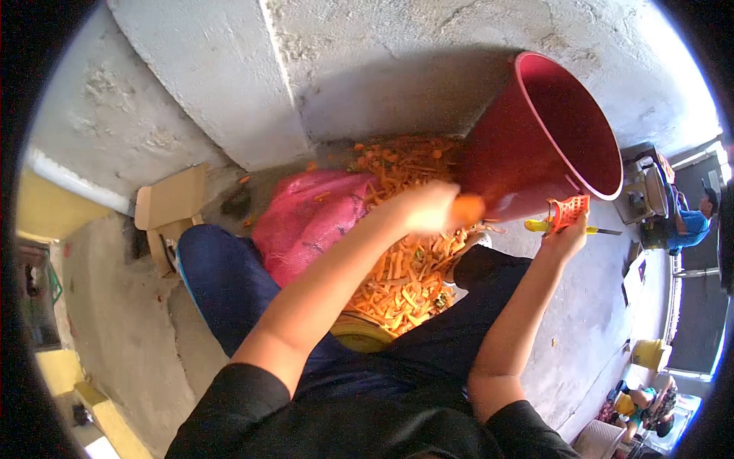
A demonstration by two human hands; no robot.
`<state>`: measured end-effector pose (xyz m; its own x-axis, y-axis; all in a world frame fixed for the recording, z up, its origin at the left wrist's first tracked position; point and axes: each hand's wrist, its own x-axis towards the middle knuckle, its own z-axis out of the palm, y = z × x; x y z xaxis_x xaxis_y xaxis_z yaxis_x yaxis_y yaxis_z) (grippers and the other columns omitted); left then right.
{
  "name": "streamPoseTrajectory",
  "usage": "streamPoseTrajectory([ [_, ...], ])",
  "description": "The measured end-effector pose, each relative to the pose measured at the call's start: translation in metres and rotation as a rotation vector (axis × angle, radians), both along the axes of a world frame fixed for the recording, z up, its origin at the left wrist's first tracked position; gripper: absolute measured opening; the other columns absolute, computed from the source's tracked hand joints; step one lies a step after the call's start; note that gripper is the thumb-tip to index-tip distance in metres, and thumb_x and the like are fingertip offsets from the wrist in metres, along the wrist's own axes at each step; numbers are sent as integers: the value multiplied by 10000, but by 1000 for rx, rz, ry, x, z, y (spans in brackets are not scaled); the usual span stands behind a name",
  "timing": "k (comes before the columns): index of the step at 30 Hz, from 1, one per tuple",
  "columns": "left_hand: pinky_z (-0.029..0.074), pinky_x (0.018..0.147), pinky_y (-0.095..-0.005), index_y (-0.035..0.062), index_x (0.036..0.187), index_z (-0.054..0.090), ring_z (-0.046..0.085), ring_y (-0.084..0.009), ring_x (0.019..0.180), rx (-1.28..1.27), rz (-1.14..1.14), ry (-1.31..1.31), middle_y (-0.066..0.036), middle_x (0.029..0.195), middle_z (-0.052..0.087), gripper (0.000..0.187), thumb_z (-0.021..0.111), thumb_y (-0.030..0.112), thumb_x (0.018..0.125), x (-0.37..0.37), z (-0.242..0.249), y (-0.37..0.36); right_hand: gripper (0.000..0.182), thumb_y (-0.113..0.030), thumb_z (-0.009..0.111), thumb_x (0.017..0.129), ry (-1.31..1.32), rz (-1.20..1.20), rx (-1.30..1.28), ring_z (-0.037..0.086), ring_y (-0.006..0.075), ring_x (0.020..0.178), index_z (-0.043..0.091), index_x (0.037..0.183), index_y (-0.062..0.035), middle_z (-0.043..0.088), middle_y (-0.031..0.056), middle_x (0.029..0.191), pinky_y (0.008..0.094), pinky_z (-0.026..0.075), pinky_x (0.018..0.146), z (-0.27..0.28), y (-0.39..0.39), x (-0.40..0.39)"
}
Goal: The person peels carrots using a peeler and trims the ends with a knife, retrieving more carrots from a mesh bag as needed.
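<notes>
My left hand [432, 208], blurred by motion, is closed around an orange carrot [468, 209] in front of the red bucket. Over on the right, my right hand [564, 241] grips an orange peeler [569, 211] together with a knife, whose yellow handle [537, 226] points left and whose blade [609, 232] points right. Beneath my left arm, a heap of orange peelings [401, 283] covers the floor between my legs. The tall red bucket [501, 164] leans with its mouth to the upper right; its bottom inside is hidden.
A pink woven sack [313, 222] lies beside the heap. An opened cardboard box [172, 206] stands by the rough wall [382, 76]. Part of a yellow rim [359, 336] shows between my legs. Other people [692, 223] are at the far right, near a yellow container [650, 354].
</notes>
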<state>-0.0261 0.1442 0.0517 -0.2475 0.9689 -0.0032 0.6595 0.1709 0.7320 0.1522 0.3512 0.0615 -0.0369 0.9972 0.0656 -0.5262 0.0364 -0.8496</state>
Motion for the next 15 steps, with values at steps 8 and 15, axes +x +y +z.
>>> streamPoseTrajectory([
  [8, 456, 639, -281, 0, 920, 520, 576, -163, 718, 603, 284, -152, -111, 789, 588, 271, 583, 225, 783, -19, 67, 23, 232, -233, 389, 877, 28, 139, -35, 571, 161, 544, 508, 924, -39, 579, 51, 740, 255, 451, 391, 15, -5, 2],
  [15, 436, 768, -407, 15, 817, 635, 554, -344, 876, -755, 461, 63, -224, 890, 571, 269, 490, 169, 651, -74, -165, -164, 169, -185, 520, 835, -362, 355, 146, 513, 91, 606, 549, 850, -19, 542, 17, 728, 227, 430, 530, 40, 4, -40],
])
